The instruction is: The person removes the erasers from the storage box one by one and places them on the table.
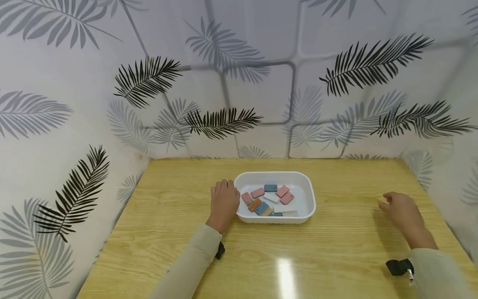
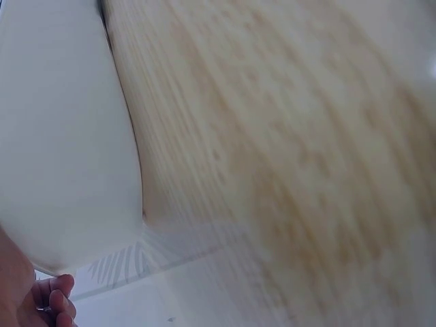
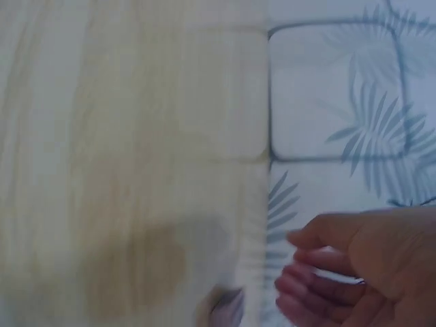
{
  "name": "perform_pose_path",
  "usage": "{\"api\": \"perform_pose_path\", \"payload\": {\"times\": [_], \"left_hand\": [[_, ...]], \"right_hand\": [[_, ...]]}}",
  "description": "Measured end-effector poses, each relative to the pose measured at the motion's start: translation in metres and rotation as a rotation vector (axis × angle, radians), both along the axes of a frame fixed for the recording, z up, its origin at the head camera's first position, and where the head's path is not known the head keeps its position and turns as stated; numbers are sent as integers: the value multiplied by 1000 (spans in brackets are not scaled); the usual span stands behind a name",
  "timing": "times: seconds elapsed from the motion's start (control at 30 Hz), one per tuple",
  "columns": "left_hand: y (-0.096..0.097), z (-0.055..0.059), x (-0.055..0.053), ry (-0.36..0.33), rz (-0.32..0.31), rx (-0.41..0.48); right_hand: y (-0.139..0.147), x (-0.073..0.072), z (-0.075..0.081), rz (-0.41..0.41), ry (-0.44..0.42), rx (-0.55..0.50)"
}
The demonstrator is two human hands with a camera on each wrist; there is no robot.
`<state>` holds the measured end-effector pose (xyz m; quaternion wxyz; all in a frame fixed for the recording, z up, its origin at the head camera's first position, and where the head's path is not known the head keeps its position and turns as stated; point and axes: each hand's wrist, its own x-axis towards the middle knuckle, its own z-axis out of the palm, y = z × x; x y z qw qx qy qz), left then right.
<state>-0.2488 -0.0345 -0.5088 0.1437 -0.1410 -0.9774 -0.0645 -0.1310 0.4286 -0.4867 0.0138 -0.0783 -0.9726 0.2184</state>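
Observation:
A white rectangular tray [image 1: 275, 174] stands on the table. Inside lie several small blocks, among them a pink block [image 1: 282, 191], a dark blue block [image 1: 270, 188], an orange-and-green block [image 1: 255, 204] and a white block [image 1: 271, 198]. At the tray's left rim my left hand [image 1: 225, 203] grips with curled fingers; thumb and contact are mostly hidden. The left wrist view catches only a few bent fingers [image 2: 63, 302] at its lower left. Well right of the tray, above the table, my right hand [image 1: 404, 214] hangs loosely curled, with nothing visible in it.
The wood-grained table [image 1: 179, 182] reaches back to a wall covering [image 1: 239, 91] printed with leaves. Glare [image 1: 285, 278] shines near the front. A camera [image 1: 399, 266] sits on the right wrist. Low in the right wrist view is a blurred dark thing [image 3: 228, 310], too unclear to name.

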Motion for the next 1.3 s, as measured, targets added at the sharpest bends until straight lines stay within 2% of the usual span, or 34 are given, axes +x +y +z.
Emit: {"api": "perform_pose_path", "payload": {"times": [0.1, 0.23, 0.4, 0.5, 0.77, 1.0, 1.17, 1.3], "left_hand": [[-1, 1, 0, -10, -1, 0], [-1, 2, -1, -28, -2, 4], [-1, 2, -1, -36, 5, 16], [-1, 2, -1, -35, 4, 25], [-2, -2, -4, -7, 2, 17], [-2, -1, -4, -26, 7, 9], [-2, 2, -2, -45, 10, 12], [-1, 2, -2, -45, 12, 10]], "right_hand": [[-23, -11, 10, 83, 57, -39], [-56, -22, 27, 205, 93, -91], [-100, -30, 49, 347, 101, -135], [-122, -36, 53, 426, 99, -144], [-163, -57, 38, 566, 40, -90], [-185, -71, 18, 657, 3, -53], [-193, -77, 5, 650, -43, -56], [-197, -78, 1, 627, -69, -37]]}}
